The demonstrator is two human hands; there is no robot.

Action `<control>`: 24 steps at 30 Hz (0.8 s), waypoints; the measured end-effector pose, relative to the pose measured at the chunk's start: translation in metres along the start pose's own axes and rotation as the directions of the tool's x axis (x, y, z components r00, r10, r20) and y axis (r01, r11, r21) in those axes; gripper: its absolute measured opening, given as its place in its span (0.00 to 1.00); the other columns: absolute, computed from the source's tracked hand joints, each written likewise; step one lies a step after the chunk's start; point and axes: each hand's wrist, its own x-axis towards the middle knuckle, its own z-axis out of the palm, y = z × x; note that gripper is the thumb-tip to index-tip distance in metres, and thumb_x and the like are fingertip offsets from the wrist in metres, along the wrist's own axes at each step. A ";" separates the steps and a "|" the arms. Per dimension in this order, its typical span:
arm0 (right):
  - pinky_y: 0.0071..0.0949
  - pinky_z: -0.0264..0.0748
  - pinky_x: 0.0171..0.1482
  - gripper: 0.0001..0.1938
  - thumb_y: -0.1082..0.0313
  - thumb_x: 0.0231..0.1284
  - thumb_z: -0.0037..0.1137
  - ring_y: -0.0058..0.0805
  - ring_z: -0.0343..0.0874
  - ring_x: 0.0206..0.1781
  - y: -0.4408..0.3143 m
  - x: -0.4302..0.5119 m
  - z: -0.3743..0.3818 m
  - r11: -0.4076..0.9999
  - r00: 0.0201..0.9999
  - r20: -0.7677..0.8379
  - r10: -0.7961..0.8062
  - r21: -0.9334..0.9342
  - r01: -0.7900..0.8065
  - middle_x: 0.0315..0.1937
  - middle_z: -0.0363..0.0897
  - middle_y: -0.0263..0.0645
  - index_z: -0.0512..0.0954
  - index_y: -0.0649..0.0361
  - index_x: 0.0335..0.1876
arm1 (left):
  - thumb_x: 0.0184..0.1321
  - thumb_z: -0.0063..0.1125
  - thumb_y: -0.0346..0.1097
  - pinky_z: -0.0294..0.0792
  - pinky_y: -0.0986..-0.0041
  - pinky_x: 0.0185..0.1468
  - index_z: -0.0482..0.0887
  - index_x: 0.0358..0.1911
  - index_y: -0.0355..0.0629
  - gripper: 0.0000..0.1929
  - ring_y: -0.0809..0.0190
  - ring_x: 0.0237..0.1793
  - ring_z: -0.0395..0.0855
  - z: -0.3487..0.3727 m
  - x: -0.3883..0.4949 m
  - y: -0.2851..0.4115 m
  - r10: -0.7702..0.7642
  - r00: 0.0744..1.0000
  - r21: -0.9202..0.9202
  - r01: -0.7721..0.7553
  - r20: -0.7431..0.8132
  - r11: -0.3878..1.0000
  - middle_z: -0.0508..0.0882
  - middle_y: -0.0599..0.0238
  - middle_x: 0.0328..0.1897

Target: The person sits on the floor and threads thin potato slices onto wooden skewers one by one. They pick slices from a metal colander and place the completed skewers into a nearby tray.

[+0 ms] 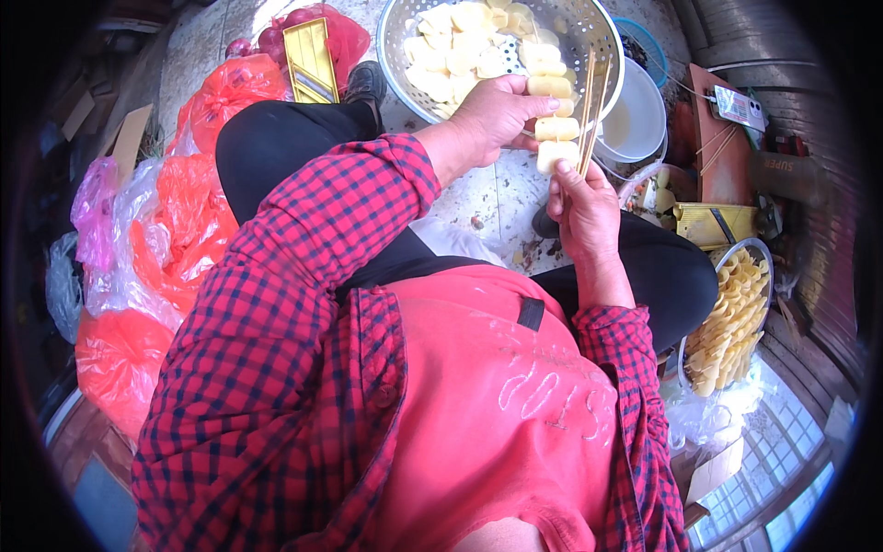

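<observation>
A bamboo skewer threaded with several folded potato slices (556,129) stands out over the right part of a perforated metal colander (397,76). My right hand (588,200) grips its lower end, below the lowest slice, together with several bare bamboo skewers (588,114). My left hand (491,121) is at the middle of the threaded slices, with its thumb and fingers around them from the left. Loose pale potato slices (448,52) lie heaped in the colander, beside a dotted piece (509,55).
At right, an oval container holds many filled skewers (730,321), near a yellow slicer (714,224), a white bucket (631,121) and a phone (739,108) on a reddish board. Red plastic bags (190,221), another yellow slicer (310,61) and onions in a net (272,41) lie at left.
</observation>
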 end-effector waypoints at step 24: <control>0.13 0.59 0.18 0.05 0.70 0.61 0.59 0.14 0.66 0.16 0.000 0.003 0.000 0.998 0.997 -0.073 -0.015 -0.061 0.010 0.21 0.74 0.30 0.76 0.60 0.39 | 0.55 0.63 0.39 0.74 0.75 0.24 0.77 0.44 0.36 0.17 0.62 0.31 0.84 -0.046 0.028 0.025 -0.005 0.949 0.173 0.063 -0.315 0.983 0.80 0.62 0.34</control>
